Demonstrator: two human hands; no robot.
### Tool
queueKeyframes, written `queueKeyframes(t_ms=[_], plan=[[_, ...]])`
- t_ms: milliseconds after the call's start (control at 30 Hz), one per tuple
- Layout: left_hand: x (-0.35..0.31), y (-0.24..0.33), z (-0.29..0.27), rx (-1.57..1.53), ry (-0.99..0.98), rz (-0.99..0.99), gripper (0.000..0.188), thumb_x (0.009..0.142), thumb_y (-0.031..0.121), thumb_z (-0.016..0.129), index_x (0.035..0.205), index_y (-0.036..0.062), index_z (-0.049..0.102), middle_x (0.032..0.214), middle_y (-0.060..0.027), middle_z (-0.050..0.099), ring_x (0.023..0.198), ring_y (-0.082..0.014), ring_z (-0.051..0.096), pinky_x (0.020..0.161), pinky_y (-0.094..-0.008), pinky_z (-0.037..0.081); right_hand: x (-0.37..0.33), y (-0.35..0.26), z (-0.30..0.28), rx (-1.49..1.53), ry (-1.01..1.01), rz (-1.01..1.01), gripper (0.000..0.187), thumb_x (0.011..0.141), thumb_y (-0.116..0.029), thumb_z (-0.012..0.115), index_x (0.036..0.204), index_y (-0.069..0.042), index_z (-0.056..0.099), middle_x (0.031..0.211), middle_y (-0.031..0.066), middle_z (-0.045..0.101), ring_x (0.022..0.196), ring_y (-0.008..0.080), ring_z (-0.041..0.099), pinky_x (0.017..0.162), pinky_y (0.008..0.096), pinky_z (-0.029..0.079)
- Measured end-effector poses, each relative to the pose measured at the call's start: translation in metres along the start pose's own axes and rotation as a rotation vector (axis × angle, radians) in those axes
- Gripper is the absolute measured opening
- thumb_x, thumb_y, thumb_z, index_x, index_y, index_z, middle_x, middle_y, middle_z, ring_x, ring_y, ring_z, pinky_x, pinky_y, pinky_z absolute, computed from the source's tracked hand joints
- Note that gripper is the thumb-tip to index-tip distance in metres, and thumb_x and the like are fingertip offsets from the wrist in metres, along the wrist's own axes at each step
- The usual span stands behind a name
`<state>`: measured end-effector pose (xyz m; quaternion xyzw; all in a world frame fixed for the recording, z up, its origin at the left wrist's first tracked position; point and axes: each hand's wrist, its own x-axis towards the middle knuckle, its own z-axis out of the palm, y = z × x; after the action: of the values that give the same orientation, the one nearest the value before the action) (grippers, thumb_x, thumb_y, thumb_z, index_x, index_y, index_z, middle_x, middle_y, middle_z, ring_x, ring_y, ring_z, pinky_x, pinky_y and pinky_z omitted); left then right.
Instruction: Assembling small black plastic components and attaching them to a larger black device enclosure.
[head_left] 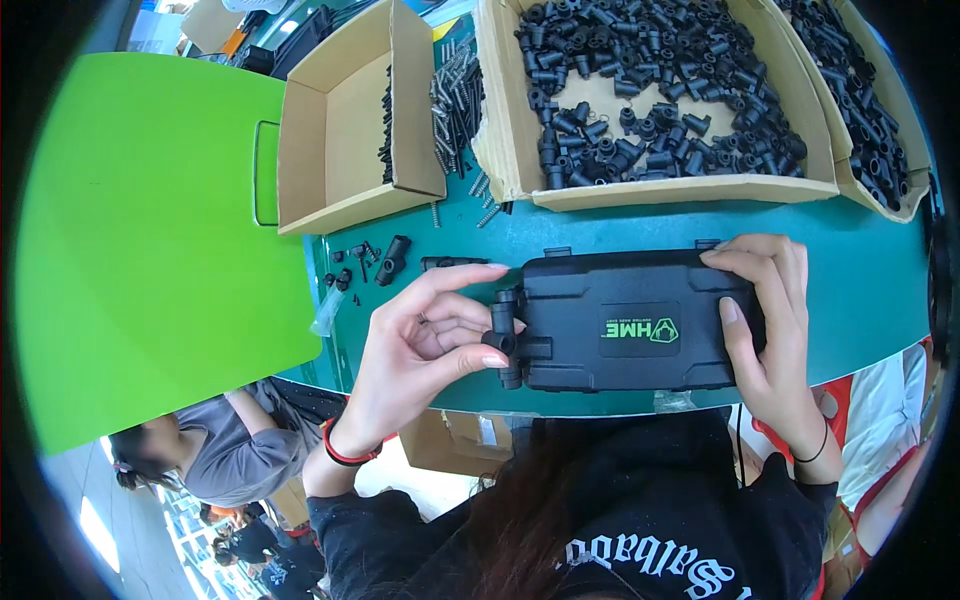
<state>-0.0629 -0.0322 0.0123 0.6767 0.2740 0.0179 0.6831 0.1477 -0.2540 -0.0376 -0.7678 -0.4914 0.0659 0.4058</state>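
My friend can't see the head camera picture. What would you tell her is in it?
Two hands hold a black plastic case over a teal table: the left hand pinches a small black cylinder at its end, the right hand grips the other end. Cardboard boxes of black parts sit behind.

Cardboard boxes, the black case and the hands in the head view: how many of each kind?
Cardboard boxes: 3, an almost empty one, a middle one of small black parts, a right one partly cut off
Black plastic case: 1
Person's hands on the case: 2, left hand, right hand
Total: 6
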Motion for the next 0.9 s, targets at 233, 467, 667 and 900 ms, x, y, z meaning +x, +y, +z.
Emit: queueKeyframes(t_ms=[233, 467, 667, 900], plan=[[0.001, 0.015, 0.002, 0.171, -0.039, 0.024, 0.053, 0.082, -0.007, 0.071, 0.131, -0.0015, 0.053, 0.097, -0.0063, 0.062, 0.089, -0.0096, 0.063, 0.085, -0.0231, 0.053, -0.002, 0.000, -0.001, -0.023, 0.006, -0.013, 0.030, 0.078, -0.005, 0.057, 0.107, -0.002, 0.062, 0.106, 0.0129, 0.055, 0.099, 0.0300, 0.047, 0.091, 0.0386, 0.037], [0.006, 0.005, -0.001, 0.167, -0.022, 0.017, 0.042, 0.080, -0.004, 0.073, 0.121, -0.0044, 0.063, 0.101, -0.0115, 0.065, 0.093, -0.0179, 0.068, 0.082, -0.0265, 0.056, -0.003, 0.002, 0.000, 0.035, 0.010, 0.010, 0.030, 0.078, -0.005, 0.058, 0.108, -0.002, 0.061, 0.107, 0.0138, 0.056, 0.098, 0.0304, 0.048, 0.090, 0.0391, 0.039], [0.008, 0.004, 0.003, 0.079, -0.049, 0.051, 0.056, 0.080, -0.004, 0.073, 0.133, -0.0026, 0.053, 0.098, -0.0122, 0.067, 0.092, -0.0185, 0.068, 0.082, -0.0277, 0.056, -0.003, 0.004, -0.002, 0.045, -0.006, 0.000, 0.030, 0.078, -0.005, 0.057, 0.107, 0.000, 0.061, 0.106, 0.0154, 0.056, 0.097, 0.0316, 0.049, 0.090, 0.0397, 0.039], [0.019, 0.034, 0.004, 0.365, -0.109, -0.048, 0.059, 0.080, -0.002, 0.075, 0.134, 0.0010, 0.053, 0.086, -0.0032, 0.058, 0.080, -0.0075, 0.056, 0.076, -0.0226, 0.051, -0.001, 0.001, -0.002, 0.010, -0.032, -0.028, 0.031, 0.079, -0.006, 0.057, 0.109, 0.002, 0.059, 0.107, 0.0172, 0.056, 0.099, 0.0328, 0.049, 0.091, 0.0412, 0.039]])
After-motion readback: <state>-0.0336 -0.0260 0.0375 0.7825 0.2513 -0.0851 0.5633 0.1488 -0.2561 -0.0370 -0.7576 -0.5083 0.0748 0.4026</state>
